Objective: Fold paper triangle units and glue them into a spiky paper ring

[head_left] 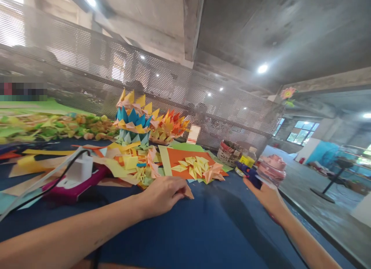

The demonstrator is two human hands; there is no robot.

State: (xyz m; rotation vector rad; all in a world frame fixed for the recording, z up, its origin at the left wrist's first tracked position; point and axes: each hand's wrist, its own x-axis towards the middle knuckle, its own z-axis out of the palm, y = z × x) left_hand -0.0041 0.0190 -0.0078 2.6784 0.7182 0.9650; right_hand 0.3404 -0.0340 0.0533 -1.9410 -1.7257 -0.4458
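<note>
My left hand (164, 194) rests low over the blue tabletop, its fingers closed on a small peach folded paper piece (189, 192). At the right, my right hand (269, 197) grips a dark blue glue gun (249, 174), whose nozzle points left; a dark cord runs below that wrist. Just beyond my left hand, yellow folded paper pieces (195, 167) and peach ones (213, 172) lie on an orange sheet (180, 157). Fingers of both hands are partly hidden.
Layered folded-paper crowns (133, 122) stand behind loose paper strips (116, 166). A magenta power strip (78, 188) with a white plug lies left. A pink jar (272, 168) and a woven basket (227, 153) stand right. A perforated screen (174, 91) borders the table's far side.
</note>
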